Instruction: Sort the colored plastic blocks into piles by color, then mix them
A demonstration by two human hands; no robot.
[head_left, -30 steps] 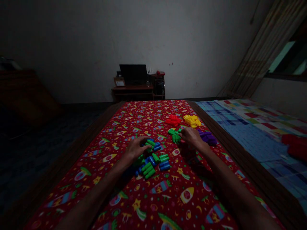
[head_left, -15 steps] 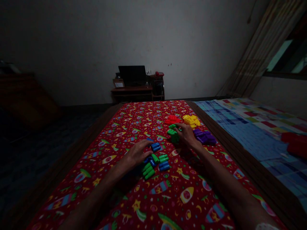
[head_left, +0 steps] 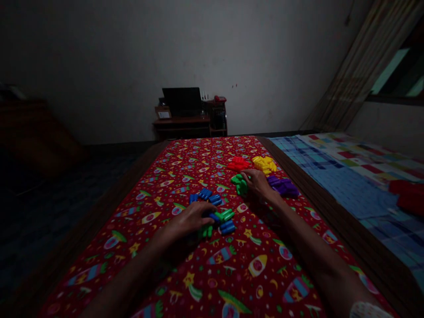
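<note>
My left hand (head_left: 194,216) is over a mixed cluster, its thumb and fingers closed around a blue plastic toy block (head_left: 215,217). Beside it lie a light green block (head_left: 226,215) and another blue block (head_left: 228,227); a further green block (head_left: 207,231) is partly under the hand. Just beyond are several blue blocks (head_left: 205,193) in a loose group. My right hand (head_left: 258,182) rests at a pile of green blocks (head_left: 239,183), fingers curled and fingertips on a green piece at the pile's right side. Its fingertips partly hide that piece.
A red pile (head_left: 238,164), a yellow pile (head_left: 264,164) and a purple pile (head_left: 283,187) of blocks surround the right hand. All lie on a red patterned cloth (head_left: 258,265). A bed with checked covers (head_left: 347,185) is on the right; a desk with a dark monitor (head_left: 182,101) stands beyond.
My left hand has moved nearer from the blue group and closed on a blue block in the mixed cluster. My right hand has lowered a green block onto the green pile.
</note>
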